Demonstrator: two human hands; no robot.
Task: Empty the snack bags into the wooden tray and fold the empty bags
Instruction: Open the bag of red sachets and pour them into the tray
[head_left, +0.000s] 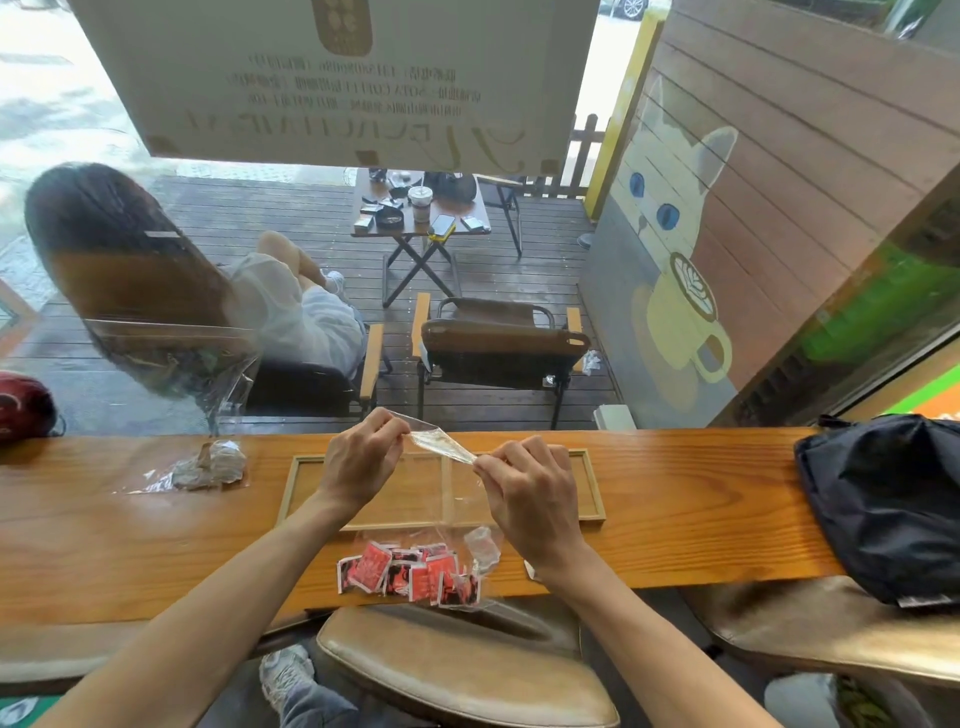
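Wooden tray (592, 483) lay at the middle of the counter (701, 499), near its far edge. Snack packets (410, 571) in a clear bag lay between the tray and the counter's near edge. A crumpled bag (208, 465) rested to the tray's left; a dark bag (888, 499) sat far right. Both hands (358, 462) (530, 493) were above the tray, a clear bag (441, 441) stretched between them.

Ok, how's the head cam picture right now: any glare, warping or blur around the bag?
Head view: daylight through the window, glare on the clear bag stretched between left hand and right hand; wide-angle bending of the counter edges; red packets sharp, wooden tray readable.
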